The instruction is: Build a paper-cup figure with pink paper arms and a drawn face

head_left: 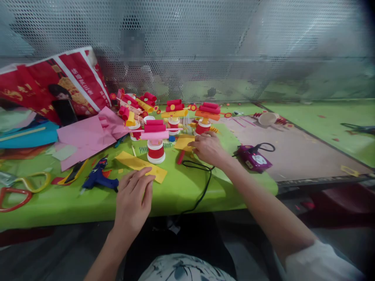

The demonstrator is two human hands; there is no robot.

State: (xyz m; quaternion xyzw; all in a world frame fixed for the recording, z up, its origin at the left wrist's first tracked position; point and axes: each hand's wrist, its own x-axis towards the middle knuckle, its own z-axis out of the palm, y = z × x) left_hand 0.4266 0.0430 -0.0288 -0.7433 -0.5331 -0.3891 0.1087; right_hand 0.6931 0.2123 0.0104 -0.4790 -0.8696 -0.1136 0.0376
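My left hand (133, 195) lies with fingers stretched out, its fingertips at the lower edge of a yellow paper strip (140, 164) on the green table. Further right, my right hand (209, 148) has its thumb and fingers closed at the corner of a smaller piece of yellow paper (182, 143). Between the hands stands a paper-cup figure (156, 150) with a red band and pink paper rolls on top. Two similar figures with yellow (174, 123) and orange (202, 124) rolls stand behind. A red stick (181, 157) lies beneath the right-hand paper.
To the left lie a blue glue gun (99, 175), a utility knife (73, 172), scissors (23, 187), pink paper (84, 138) and a red bag (58, 86). A purple box (254, 159) with a black cable sits at right. Perforated metal mesh (187, 50) rises behind.
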